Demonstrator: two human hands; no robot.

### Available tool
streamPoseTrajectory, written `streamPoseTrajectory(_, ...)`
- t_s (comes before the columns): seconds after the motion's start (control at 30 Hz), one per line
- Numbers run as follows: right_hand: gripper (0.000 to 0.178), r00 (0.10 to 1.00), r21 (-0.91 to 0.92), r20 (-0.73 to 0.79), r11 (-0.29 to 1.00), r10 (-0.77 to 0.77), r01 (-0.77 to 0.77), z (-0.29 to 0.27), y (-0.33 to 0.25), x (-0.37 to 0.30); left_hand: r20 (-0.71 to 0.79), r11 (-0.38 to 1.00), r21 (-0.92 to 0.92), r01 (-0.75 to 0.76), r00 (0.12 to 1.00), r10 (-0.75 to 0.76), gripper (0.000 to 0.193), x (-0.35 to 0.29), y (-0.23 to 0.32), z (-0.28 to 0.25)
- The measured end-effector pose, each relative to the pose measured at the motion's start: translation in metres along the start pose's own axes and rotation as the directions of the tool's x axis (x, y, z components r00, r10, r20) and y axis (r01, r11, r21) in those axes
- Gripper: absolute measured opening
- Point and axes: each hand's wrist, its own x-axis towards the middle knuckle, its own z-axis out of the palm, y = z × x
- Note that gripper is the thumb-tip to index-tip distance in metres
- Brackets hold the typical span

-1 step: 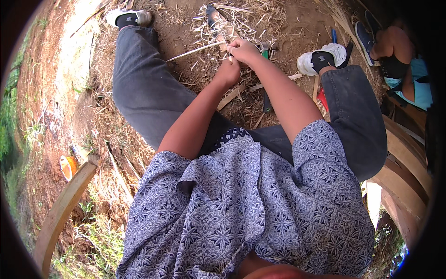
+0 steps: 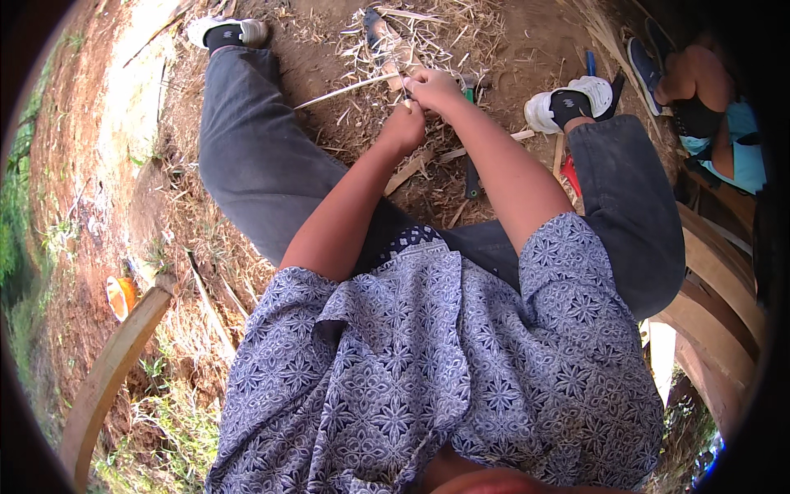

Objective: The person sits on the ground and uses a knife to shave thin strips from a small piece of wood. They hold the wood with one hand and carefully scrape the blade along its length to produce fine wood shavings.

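My right hand (image 2: 433, 89) is closed, its fingers pinching a thin pale strip of wood or bamboo (image 2: 346, 88) that reaches out to the left just above the ground. Just below it, against its wrist side, my left hand (image 2: 402, 129) is curled into a fist. A small pale tip shows at its thumb, but what the fist holds is hidden. Between and beyond the hands a narrow dark edge, perhaps a blade, is too small to make out. Under the hands lies a flat brown piece of wood (image 2: 381, 34) with a dark end, strewn with curled pale shavings (image 2: 420, 56).
My outstretched legs frame the work spot. Near my right arm lie a hammer with a green grip (image 2: 470, 94), a dark handle (image 2: 471, 177) and a red object (image 2: 571, 174). Curved timbers (image 2: 716, 263) stand at right, a wooden beam (image 2: 111, 375) at left. Another person (image 2: 699, 90) sits far right.
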Motion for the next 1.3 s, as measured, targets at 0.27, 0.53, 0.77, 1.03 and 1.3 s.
streamPoseTrajectory(0.27, 0.048, 0.89, -0.324, -0.448, 0.943, -0.078, -0.081, -0.048, 0.083, -0.039, -0.016, 0.993, 0.121, 0.008, 1.0, -0.006, 0.063, 0.017, -0.008, 0.001)
streamPoseTrajectory(0.53, 0.064, 0.928, -0.315, -0.363, 0.948, -0.082, -0.039, -0.039, 0.113, -0.057, 0.037, 0.978, 0.157, -0.136, 0.991, 0.132, 0.058, -0.008, 0.019, -0.012)
streamPoseTrajectory(0.77, 0.034, 0.963, 0.123, -0.188, 0.977, 0.194, -0.172, -0.061, 0.119, -0.049, 0.055, 0.996, 0.035, -0.078, 0.996, 0.076, 0.058, -0.014, 0.031, -0.005)
streamPoseTrajectory(1.03, 0.038, 0.918, -0.072, -0.301, 0.966, -0.257, 0.247, -0.064, 0.029, -0.081, -0.08, 0.986, 0.082, -0.147, 0.985, 0.153, 0.059, 0.015, 0.006, 0.01)
streamPoseTrajectory(1.3, 0.037, 0.89, -0.413, -0.141, 0.843, -0.433, 0.345, -0.041, 0.027, -0.052, -0.005, 0.956, 0.185, -0.23, 0.972, 0.235, 0.046, 0.004, 0.021, 0.001)
